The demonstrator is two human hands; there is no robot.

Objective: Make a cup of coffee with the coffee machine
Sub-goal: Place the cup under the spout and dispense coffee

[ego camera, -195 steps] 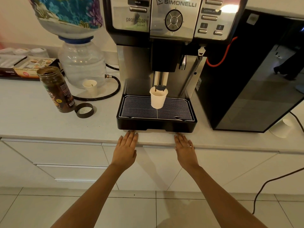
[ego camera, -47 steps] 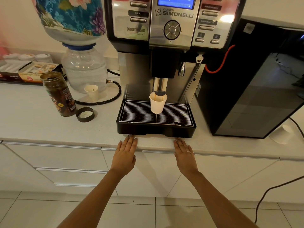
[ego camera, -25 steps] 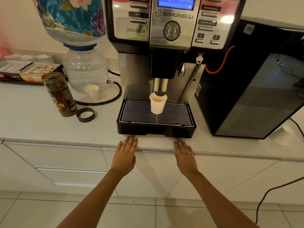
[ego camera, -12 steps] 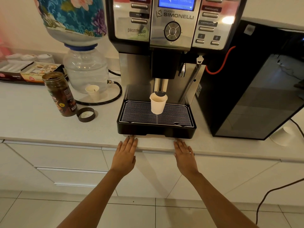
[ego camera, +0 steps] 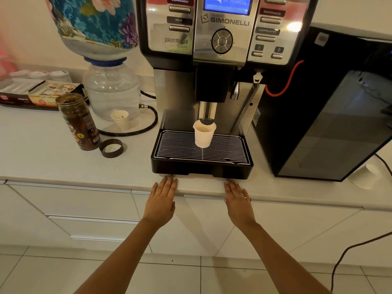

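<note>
My hands lie flat, palms down, on the desk (ego camera: 63, 166) edge: left hand (ego camera: 162, 199) and right hand (ego camera: 238, 201) (ring on one finger), fingers straight, both forearms stretched forward.

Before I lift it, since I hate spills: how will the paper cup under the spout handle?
The paper cup looks thin-walled, so it probably dents if squeezed. Its base is narrower than its rim on the wire grate, so likely tippy. Dark liquid shows inside; probably hot.
</note>
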